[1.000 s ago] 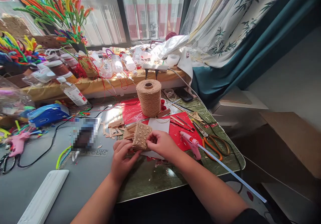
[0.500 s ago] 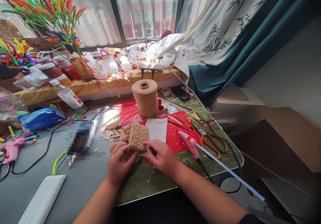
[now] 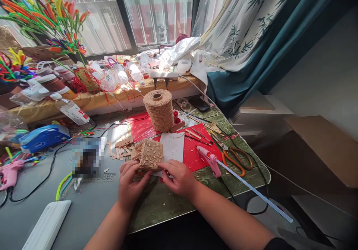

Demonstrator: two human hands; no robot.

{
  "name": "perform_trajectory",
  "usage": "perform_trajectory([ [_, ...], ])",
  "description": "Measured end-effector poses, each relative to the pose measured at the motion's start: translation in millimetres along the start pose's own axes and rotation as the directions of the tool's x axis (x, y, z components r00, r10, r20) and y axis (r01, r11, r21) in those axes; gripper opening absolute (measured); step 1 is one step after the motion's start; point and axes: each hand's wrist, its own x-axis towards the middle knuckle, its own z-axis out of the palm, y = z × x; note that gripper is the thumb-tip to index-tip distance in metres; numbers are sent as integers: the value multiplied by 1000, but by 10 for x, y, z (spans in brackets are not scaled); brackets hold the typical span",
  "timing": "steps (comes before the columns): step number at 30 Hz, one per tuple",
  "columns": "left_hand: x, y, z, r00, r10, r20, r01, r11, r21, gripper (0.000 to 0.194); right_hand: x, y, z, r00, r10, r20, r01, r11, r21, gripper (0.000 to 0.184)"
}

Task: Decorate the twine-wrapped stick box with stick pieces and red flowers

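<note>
A small boxy craft piece [image 3: 151,153], tan and covered with rows of twine and little wood-like flakes, is held tilted over the near part of the table. My left hand [image 3: 132,181] grips its lower left corner, the thumb beneath it. At the lower right edge, the bent fingers of my right hand [image 3: 179,178] pinch the piece; the fingertips' exact contact is partly hidden. Just behind it lie a white sheet [image 3: 172,147] and loose wooden strips [image 3: 123,147]. A large spool of twine [image 3: 159,111] stands upright farther back.
To the right, a pink glue gun [image 3: 209,159] with a long glue stick lies beside orange-handled scissors [image 3: 237,160] on red paper [image 3: 192,156]. A white power strip [image 3: 46,225] and a blue pouch [image 3: 44,138] are at left. Bottles [image 3: 74,110] crowd the sill side.
The view has shifted slightly, moving most things a little to the left. Both hands keep their hold, and the craft piece is turned slightly, its flaked face tilted a bit differently.
</note>
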Motion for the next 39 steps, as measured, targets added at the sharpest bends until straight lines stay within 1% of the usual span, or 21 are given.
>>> perform_trajectory([
  [2, 3, 6, -7, 1000, -1, -1, 1, 1000, 4, 18, 0, -8, 2, 1000, 1, -14, -1, 1000, 8, 43],
  [6, 11, 17, -9, 1000, 24, -5, -24, 1000, 6, 16, -4, -2, 12, 999, 26, 35, -27, 999, 19, 48],
  [11, 15, 12, 2, 999, 35, -10, -35, 999, 6, 18, -17, 34, 33, 998, 48, 41, -49, 999, 6, 50],
  [14, 19, 7, 0, 1000, 18, -6, -18, 1000, 3, 18, -18, 35, 37, 996, 45, 73, -43, 999, -24, 50],
  [17, 18, 8, -13, 1000, -9, 1, 9, 1000, -11, 17, -11, 26, 27, 996, 61, 72, -61, 998, 8, 52],
  [18, 13, 8, -17, 1000, -22, 0, 22, 999, -23, 17, -9, 26, 21, 994, 87, 59, -90, 995, 40, 51],
  [20, -10, 6, -22, 998, -67, -3, 67, 996, -53, 16, -9, 40, 11, 983, 181, 18, -181, 975, 127, 49],
  [22, -46, -2, -19, 988, -150, -37, 145, 984, -107, 15, -13, 70, 8, 959, 283, -20, -272, 937, 219, 43],
  [23, -63, -9, -16, 976, -207, -66, 195, 968, -160, 16, -16, 87, 9, 945, 324, -32, -305, 916, 259, 40],
  [25, -81, -30, -14, 930, -351, -110, 299, 896, -329, 18, -22, 120, 15, 923, 381, -45, -348, 881, 321, 34],
  [26, -76, -43, -20, 896, -429, -113, 343, 831, -437, 20, -24, 132, 18, 916, 398, -51, -358, 869, 341, 33],
  [28, -33, -68, -57, 831, -552, -76, 382, 664, -643, 24, -22, 145, 21, 908, 416, -56, -369, 854, 366, 30],
  [29, 1, -78, -88, 806, -590, -46, 381, 577, -723, 26, -19, 145, 20, 904, 423, -57, -373, 849, 375, 29],
  [31, 69, -90, -169, 781, -624, 28, 373, 430, -823, 28, -10, 137, 14, 899, 433, -64, -379, 843, 381, 27],
  [34, 104, -72, -288, 758, -633, 158, 411, 276, -869, 32, 3, 112, -8, 915, 397, -79, -341, 861, 378, 29],
  [37, 50, -11, -328, 717, -650, 251, 435, 137, -890, 34, 8, 84, -45, 950, 305, -60, -253, 870, 423, 44],
  [39, 24, 52, -310, 697, -624, 354, 470, 24, -882, 36, 9, 69, -76, 971, 238, -24, -201, 866, 458, 56],
])
